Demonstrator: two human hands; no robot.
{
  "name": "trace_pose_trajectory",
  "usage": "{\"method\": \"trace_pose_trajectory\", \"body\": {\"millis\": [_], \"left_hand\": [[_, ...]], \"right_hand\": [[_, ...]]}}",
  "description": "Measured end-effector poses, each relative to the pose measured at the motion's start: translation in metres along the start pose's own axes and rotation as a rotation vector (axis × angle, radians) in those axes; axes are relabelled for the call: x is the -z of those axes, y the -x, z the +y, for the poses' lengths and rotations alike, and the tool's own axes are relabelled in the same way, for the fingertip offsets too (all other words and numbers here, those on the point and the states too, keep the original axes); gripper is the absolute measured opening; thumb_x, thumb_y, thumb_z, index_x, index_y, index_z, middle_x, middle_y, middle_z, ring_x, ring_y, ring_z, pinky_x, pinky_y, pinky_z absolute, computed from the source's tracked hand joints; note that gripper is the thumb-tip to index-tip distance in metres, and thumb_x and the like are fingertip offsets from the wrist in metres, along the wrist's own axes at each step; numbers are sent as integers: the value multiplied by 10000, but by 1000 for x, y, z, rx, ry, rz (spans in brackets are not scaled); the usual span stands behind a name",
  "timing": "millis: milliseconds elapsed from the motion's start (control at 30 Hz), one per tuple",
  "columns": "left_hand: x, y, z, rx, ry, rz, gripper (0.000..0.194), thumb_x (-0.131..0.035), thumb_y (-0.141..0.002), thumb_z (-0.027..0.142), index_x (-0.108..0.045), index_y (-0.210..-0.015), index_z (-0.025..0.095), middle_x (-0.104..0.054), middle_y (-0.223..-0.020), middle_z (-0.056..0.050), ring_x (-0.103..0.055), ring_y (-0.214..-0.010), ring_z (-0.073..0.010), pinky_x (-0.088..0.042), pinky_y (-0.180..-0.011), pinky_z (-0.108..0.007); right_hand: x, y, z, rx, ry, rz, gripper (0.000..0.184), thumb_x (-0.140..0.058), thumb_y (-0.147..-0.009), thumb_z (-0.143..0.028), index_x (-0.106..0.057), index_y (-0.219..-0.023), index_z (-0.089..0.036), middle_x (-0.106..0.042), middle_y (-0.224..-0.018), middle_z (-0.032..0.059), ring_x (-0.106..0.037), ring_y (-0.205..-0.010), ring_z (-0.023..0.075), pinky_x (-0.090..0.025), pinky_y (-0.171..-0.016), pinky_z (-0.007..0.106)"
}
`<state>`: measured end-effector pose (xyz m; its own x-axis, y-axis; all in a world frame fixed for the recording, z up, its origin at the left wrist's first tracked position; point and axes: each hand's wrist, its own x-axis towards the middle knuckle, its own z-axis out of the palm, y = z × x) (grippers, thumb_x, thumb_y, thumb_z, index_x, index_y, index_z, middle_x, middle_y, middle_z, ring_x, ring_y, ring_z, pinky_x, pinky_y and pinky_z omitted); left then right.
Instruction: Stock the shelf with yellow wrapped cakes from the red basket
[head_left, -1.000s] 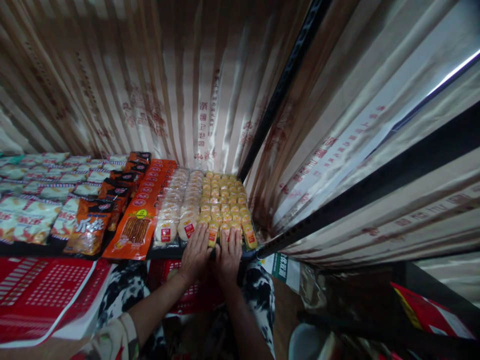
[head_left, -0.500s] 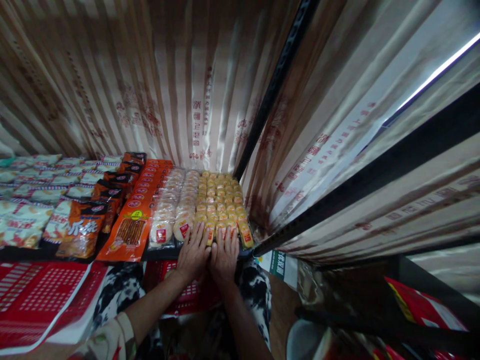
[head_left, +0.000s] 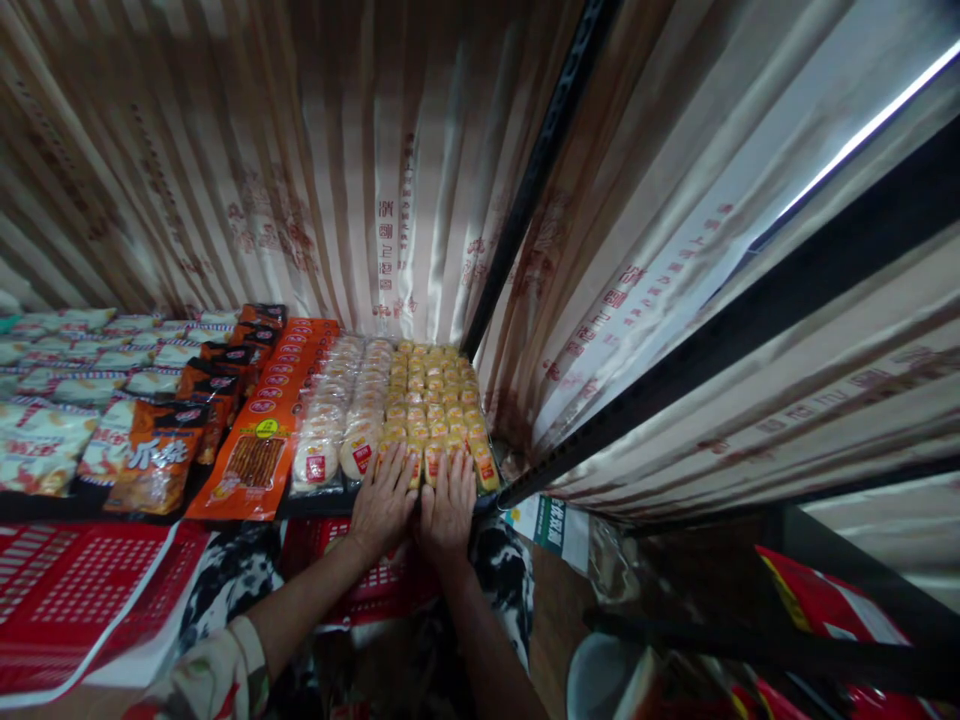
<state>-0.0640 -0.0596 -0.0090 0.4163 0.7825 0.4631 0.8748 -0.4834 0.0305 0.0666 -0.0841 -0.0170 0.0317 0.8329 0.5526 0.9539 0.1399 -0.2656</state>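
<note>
My left hand (head_left: pixel 382 500) and my right hand (head_left: pixel 448 505) lie side by side, palms down, fingers stretched flat on the front row of small yellow snack packs (head_left: pixel 433 400). These packs fill the right end of a low shelf in several neat rows. The left hand's fingertips also reach the round pale cake packs (head_left: pixel 341 415) just to the left. Neither hand grips anything.
Left of the cakes lie orange packets (head_left: pixel 266 440), dark orange bags (head_left: pixel 169 455) and pale bags (head_left: pixel 45 440). A black shelf post (head_left: pixel 536 175) rises behind, between shiny striped curtains (head_left: pixel 315 180). A red perforated basket (head_left: pixel 71 590) sits below left. A white bucket (head_left: pixel 596 680) stands bottom right.
Both hands stay flat on the yellow packs, edging slightly further over them. The camera view drifts a little, so everything shifts left.
</note>
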Motion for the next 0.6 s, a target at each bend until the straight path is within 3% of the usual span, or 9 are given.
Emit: {"method": "trace_pose_trajectory", "body": {"millis": [167, 367, 600], "left_hand": [[3, 2, 6, -92, 56, 40, 481, -429, -896, 355, -414, -1355, 209, -359, -1442, -104, -261, -1364, -241, -142, -1128, -482], [4, -2, 17, -171, 85, 7, 470, -441, -890, 358, -419, -1345, 244, -346, -1453, -92, -265, -1363, -243, -179, -1113, -490], [2, -10, 9, -219, 85, 11, 451, -416, -904, 359, -427, -1339, 238, -373, -1438, -100, -274, -1359, -242, -199, -1108, -486]], "right_hand": [[13, 8, 8, -79, -6, 114, 564, -282, -958, -307, -105, -1463, -128, -95, -1515, 178, -83, -1382, 342, -293, -1025, 548], [10, 14, 14, -96, 2, 136, 562, -288, -962, -314, -100, -1464, -148, -88, -1514, 187, -118, -1375, 346, -320, -1010, 556], [5, 8, 18, -33, -93, 100, 570, -310, -955, -286, -112, -1456, -100, -282, -1456, 197, -107, -1384, 309, -319, -1025, 564]]}}
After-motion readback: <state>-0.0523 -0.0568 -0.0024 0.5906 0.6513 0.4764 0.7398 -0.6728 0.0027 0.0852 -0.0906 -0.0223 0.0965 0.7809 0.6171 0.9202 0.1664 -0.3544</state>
